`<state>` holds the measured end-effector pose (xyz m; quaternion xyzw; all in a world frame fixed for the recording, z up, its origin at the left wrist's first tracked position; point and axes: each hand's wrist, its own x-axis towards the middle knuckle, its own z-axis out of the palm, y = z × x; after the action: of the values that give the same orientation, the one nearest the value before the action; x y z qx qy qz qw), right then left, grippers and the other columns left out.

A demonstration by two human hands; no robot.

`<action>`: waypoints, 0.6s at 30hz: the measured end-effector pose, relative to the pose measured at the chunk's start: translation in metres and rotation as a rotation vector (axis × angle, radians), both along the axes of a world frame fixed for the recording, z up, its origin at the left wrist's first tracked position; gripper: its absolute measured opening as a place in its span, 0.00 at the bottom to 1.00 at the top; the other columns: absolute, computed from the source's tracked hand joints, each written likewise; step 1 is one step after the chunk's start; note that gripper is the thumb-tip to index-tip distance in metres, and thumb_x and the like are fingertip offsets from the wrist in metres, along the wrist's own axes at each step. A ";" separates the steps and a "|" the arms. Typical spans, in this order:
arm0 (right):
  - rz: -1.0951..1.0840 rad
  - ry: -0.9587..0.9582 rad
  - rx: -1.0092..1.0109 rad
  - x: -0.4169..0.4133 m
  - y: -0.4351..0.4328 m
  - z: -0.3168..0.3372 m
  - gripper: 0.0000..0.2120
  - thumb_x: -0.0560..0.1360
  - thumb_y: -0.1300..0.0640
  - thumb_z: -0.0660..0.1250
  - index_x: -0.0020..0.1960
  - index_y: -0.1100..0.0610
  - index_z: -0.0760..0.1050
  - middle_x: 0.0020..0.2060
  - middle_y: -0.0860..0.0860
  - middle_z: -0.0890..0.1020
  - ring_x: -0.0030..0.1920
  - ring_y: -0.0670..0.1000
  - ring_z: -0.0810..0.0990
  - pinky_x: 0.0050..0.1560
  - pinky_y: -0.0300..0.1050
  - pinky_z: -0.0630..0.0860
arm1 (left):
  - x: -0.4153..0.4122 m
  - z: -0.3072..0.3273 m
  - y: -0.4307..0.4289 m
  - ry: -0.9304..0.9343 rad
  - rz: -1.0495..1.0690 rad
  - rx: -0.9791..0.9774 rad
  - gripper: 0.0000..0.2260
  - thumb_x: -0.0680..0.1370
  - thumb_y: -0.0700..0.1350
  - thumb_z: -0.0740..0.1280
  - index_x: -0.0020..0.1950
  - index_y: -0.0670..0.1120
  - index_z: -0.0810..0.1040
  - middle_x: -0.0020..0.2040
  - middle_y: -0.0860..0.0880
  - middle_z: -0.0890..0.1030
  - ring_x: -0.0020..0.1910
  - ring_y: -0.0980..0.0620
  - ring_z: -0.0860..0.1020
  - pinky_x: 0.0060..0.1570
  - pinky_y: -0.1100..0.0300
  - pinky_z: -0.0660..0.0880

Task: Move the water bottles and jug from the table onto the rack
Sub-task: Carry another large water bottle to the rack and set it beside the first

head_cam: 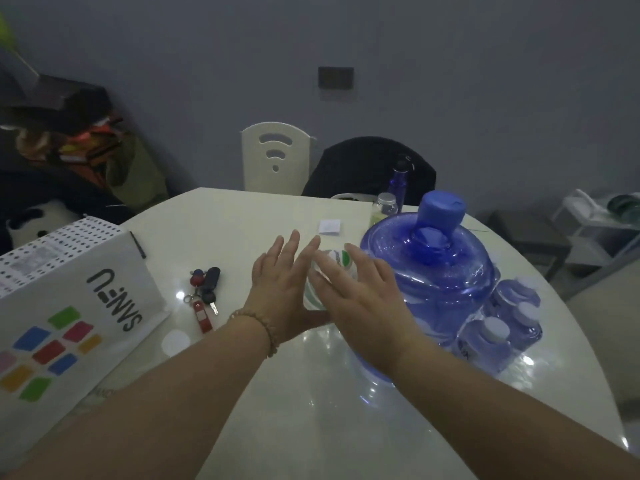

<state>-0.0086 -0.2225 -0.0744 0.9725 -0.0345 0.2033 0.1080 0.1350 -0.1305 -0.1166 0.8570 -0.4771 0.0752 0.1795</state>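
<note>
A clear water bottle with a green-and-white cap [337, 259] stands on the white table [242, 223], mostly hidden between my hands. My left hand [282, 289] is on its left side and my right hand [360, 292] on its right, fingers spread; whether they touch it is unclear. Just right of it stands a big blue jug [440, 268] with a blue cap. A pack of small blue bottles [498, 330] with white caps sits at the jug's right. A tall blue bottle [400, 181] and a small clear bottle [384, 206] stand behind.
A white box with coloured squares [69, 317] fills the table's left side. Keys with a red tag [204, 296] lie in front of it. A small paper [330, 226] lies mid-table. Two chairs [275, 157] stand behind the table, and a white rack [595, 223] is at far right.
</note>
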 end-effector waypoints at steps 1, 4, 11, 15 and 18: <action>0.031 -0.044 -0.015 -0.009 0.004 -0.008 0.31 0.65 0.59 0.76 0.66 0.58 0.70 0.68 0.57 0.69 0.65 0.67 0.68 0.58 0.63 0.71 | -0.002 -0.003 0.000 -0.008 -0.048 -0.005 0.47 0.63 0.75 0.59 0.74 0.60 0.40 0.77 0.49 0.46 0.75 0.47 0.43 0.72 0.45 0.46; 0.066 -0.162 -0.050 -0.041 0.010 -0.038 0.25 0.72 0.61 0.67 0.68 0.59 0.67 0.70 0.57 0.67 0.66 0.65 0.67 0.61 0.60 0.69 | -0.021 -0.020 -0.002 0.047 -0.243 -0.106 0.43 0.66 0.64 0.70 0.74 0.55 0.54 0.75 0.46 0.60 0.74 0.46 0.56 0.69 0.41 0.59; -0.095 0.004 0.110 -0.118 0.024 -0.091 0.39 0.67 0.47 0.72 0.72 0.59 0.61 0.71 0.60 0.66 0.69 0.66 0.64 0.64 0.68 0.65 | -0.077 -0.070 -0.002 -0.058 -0.360 -0.456 0.29 0.62 0.50 0.77 0.61 0.48 0.71 0.59 0.43 0.76 0.59 0.45 0.73 0.61 0.49 0.68; -0.168 0.088 0.188 -0.133 0.031 -0.103 0.41 0.65 0.47 0.74 0.71 0.62 0.63 0.70 0.62 0.66 0.70 0.65 0.63 0.65 0.67 0.63 | -0.107 -0.092 0.001 -0.090 -0.406 -0.434 0.23 0.65 0.45 0.73 0.59 0.49 0.73 0.57 0.45 0.78 0.60 0.44 0.74 0.60 0.46 0.68; -0.258 0.127 0.280 -0.140 0.027 -0.116 0.41 0.65 0.53 0.76 0.72 0.64 0.61 0.70 0.63 0.66 0.70 0.65 0.64 0.63 0.67 0.67 | -0.133 -0.105 -0.008 -0.087 -0.377 -0.404 0.17 0.69 0.44 0.70 0.58 0.45 0.78 0.56 0.47 0.79 0.59 0.45 0.75 0.59 0.46 0.69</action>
<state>-0.1489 -0.1952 -0.1904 0.9764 -0.1801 0.1194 -0.0013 0.0017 -0.1382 -0.2213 0.6959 -0.6109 0.1708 0.3366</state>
